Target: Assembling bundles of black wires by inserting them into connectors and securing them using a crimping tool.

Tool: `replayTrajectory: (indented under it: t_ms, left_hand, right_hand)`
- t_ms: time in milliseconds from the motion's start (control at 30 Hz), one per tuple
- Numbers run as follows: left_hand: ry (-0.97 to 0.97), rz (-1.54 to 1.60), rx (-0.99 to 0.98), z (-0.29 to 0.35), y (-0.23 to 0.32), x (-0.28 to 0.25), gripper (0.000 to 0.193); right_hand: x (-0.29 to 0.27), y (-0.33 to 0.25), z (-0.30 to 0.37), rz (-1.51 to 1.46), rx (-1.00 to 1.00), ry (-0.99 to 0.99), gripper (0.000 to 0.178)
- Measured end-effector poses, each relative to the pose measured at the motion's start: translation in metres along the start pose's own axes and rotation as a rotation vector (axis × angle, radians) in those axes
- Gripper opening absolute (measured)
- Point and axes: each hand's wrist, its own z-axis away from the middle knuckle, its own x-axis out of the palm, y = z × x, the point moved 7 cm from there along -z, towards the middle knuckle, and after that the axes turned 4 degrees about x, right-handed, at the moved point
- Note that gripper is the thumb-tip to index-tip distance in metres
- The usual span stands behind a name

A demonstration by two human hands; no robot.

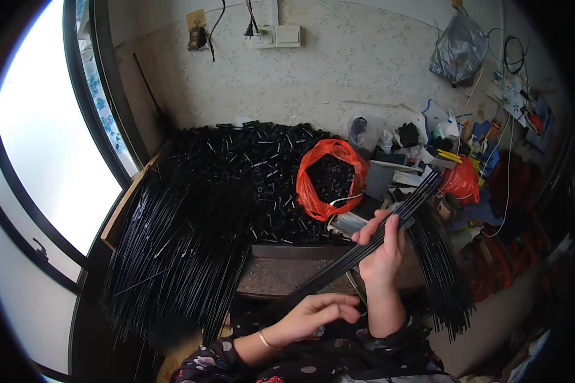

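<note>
A bundle of thin black rods (420, 194) slants across in front of me, from the lower middle up to the right. My right hand (380, 252) is closed around its upper part, thumb and fingers wrapped over the rods. Below the bundle, my left hand (318, 315) has its fingers stretched toward the right, and I see nothing held in it. Whether the left hand touches the bundle's lower end I cannot tell. Another sheaf of black rods (442, 274) hangs over the table edge just right of my right hand.
A large mass of black rods (166, 249) spreads over the table's left side. Behind lies a heap of short black tubular parts (255, 156). A red plastic bag (308, 195) stands open with small dark parts inside. Clutter and another red bag (461, 182) fill the right.
</note>
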Motion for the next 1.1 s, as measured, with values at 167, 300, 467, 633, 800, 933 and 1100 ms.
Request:
replayTrajectory:
  t_ms: [167, 300, 467, 633, 800, 933, 1100]
  left_hand:
    - [0.329, -1.224, 1.025, 0.008, 0.139, -0.005, 0.036]
    - [0.275, -0.775, 0.259, -0.047, 0.089, -0.063, 0.034]
    - [0.037, -0.896, 0.194, -0.046, 0.066, -0.074, 0.016]
    - [-0.331, -0.574, 0.149, -0.086, 0.075, -0.110, 0.060]
    - [0.756, -1.497, 0.173, -0.156, 0.092, -0.319, 0.019]
    - [0.866, -1.888, -0.041, -0.190, 0.059, -0.392, 0.018]
    - [0.493, -1.551, -0.003, -0.209, 0.067, -0.402, 0.030]
  right_hand:
    - [-0.007, 0.053, 0.054, 0.423, 0.098, -0.474, 0.022]
    - [-0.065, 0.137, 0.093, 0.414, 0.445, -0.524, 0.023]
    - [-0.066, 0.144, 0.082, 0.186, 0.519, -0.503, 0.047]
    - [-0.118, 0.157, 0.083, 0.195, 0.627, -0.053, 0.023]
    - [-0.128, 0.163, 0.090, 0.217, 0.704, 0.107, 0.017]
    - [-0.147, 0.173, 0.091, 0.297, 0.677, 0.177, 0.017]
    - [-0.134, 0.167, 0.081, 0.341, 0.675, 0.113, 0.016]
